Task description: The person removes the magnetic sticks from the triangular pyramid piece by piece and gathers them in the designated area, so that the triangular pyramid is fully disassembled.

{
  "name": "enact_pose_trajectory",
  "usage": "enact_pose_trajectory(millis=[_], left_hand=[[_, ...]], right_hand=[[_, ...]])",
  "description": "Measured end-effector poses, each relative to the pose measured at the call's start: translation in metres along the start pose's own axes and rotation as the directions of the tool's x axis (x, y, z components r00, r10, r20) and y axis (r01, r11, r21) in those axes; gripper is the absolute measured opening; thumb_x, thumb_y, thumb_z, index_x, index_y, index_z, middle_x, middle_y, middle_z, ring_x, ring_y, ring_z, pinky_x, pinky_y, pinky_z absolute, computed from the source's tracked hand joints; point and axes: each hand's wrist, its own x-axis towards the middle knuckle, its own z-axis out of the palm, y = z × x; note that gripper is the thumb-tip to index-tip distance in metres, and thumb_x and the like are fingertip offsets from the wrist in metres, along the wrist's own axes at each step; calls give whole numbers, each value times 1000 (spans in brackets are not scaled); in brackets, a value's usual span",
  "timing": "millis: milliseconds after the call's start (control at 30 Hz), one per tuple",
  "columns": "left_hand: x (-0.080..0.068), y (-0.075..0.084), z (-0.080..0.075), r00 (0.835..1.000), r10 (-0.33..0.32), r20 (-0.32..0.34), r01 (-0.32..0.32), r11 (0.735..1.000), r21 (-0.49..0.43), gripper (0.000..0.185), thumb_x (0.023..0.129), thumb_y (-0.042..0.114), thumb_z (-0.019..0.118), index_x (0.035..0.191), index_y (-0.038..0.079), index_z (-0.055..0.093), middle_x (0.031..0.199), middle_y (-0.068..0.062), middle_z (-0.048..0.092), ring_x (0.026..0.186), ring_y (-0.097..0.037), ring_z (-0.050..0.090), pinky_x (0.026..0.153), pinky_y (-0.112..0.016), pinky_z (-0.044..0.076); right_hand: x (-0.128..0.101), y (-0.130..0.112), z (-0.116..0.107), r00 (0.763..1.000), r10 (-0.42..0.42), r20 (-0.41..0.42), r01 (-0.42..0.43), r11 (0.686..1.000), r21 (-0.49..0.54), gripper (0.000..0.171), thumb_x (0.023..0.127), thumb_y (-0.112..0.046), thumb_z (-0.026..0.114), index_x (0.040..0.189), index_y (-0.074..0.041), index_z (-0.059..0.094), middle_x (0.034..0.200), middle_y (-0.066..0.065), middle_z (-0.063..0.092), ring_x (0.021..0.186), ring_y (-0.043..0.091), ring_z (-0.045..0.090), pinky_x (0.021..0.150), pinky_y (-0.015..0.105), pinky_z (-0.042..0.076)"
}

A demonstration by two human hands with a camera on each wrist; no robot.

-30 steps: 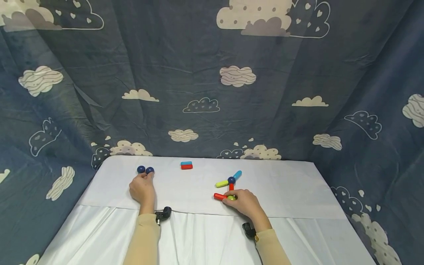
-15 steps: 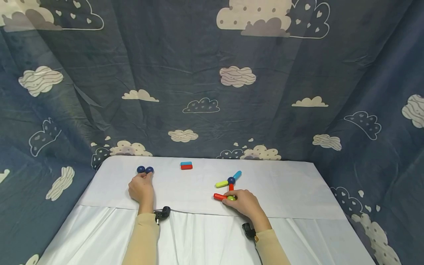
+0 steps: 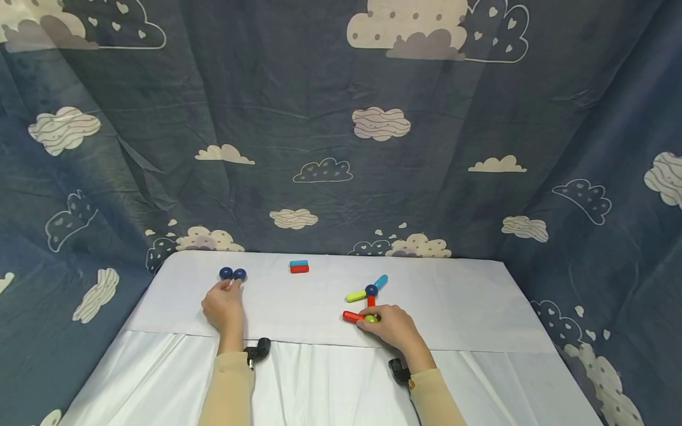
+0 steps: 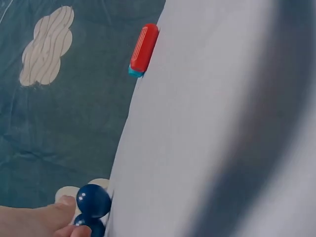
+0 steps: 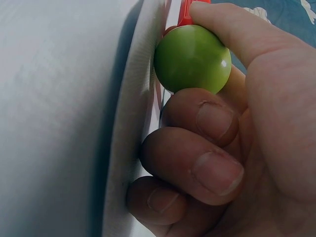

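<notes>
Two dark blue balls [image 3: 232, 274] sit side by side at the table's far left. My left hand [image 3: 222, 305] is right behind them, its thumb tip beside one ball [image 4: 94, 201] and a finger overlapping the other in the left wrist view. To the right lies a magnetic stick-and-ball figure: a blue ball [image 3: 371, 290] joins a light blue stick [image 3: 380, 281], a yellow-green stick [image 3: 356, 296] and a red stick [image 3: 371, 301]. My right hand [image 3: 396, 325] grips the green ball [image 5: 192, 59] at its near end, thumb on another red stick [image 3: 352, 316].
A light blue stick [image 3: 299, 262] and a red stick [image 3: 299, 269] lie together near the far edge of the white-covered table [image 3: 463, 307]. A dark cloud-print curtain [image 3: 319, 136] hangs behind and along both sides.
My left hand has drawn back slightly toward the near side and its fingertips have parted a little, while the two blue balls stay put. My right hand and the figure hold still.
</notes>
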Motion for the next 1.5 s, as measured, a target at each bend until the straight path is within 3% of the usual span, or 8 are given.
enact_pose_trajectory(millis=[267,400,467,600,833,967,1200,1500], left_hand=[[-17,20,-9,991,133,32,-127,981,-146,31,92,23,83,116,3,80,105,-17,80,92,-29,66,84,-32,46],[-32,31,-5,961,252,115,-219,946,-238,26,91,19,84,113,6,81,99,-15,80,78,-8,56,67,-15,39],[-40,34,0,930,309,200,-251,929,-271,25,90,19,86,112,8,82,98,-13,81,77,-3,55,63,-13,39],[-63,35,16,812,391,433,-280,912,-300,25,89,22,87,111,10,82,97,-7,80,81,-7,58,63,-17,42],[-105,36,39,530,490,692,-406,863,-300,30,88,24,88,116,15,80,109,2,79,88,-8,64,77,-23,51],[-117,31,47,449,489,748,-429,852,-299,31,89,26,87,117,19,80,104,3,77,87,-7,63,78,-24,51],[-123,23,53,388,471,792,-487,835,-258,22,91,22,85,113,20,81,98,5,76,81,-6,60,75,-25,50],[-121,19,53,407,422,810,-448,865,-225,15,92,18,84,106,20,79,88,5,73,76,-6,59,72,-25,48]], right_hand=[[1,0,0,1000,-16,-22,16,1000,-18,38,89,-51,81,118,-27,82,108,4,77,90,19,59,82,44,53],[1,-1,-1,1000,-14,-18,14,1000,-13,37,89,-51,81,118,-28,82,106,3,76,89,19,59,82,43,52],[2,-1,-1,1000,-14,-18,14,1000,-11,36,89,-50,82,117,-28,82,106,3,76,89,18,59,81,42,52],[1,-1,-2,1000,-20,-13,20,1000,-5,36,89,-50,81,117,-28,82,108,3,77,90,19,59,83,43,53],[0,-7,-2,999,-44,5,44,999,16,37,90,-51,80,117,-27,82,112,3,78,94,19,62,89,50,55],[-1,-10,-1,997,-75,9,75,997,20,38,90,-53,80,117,-26,82,109,2,78,91,18,60,86,48,54],[-1,-10,1,993,-117,24,117,993,32,37,90,-52,80,115,-25,81,93,-3,73,82,16,55,74,38,45],[-6,-10,-5,977,-151,149,122,974,190,34,92,-28,80,125,-22,75,76,-1,59,70,16,53,63,31,39]])
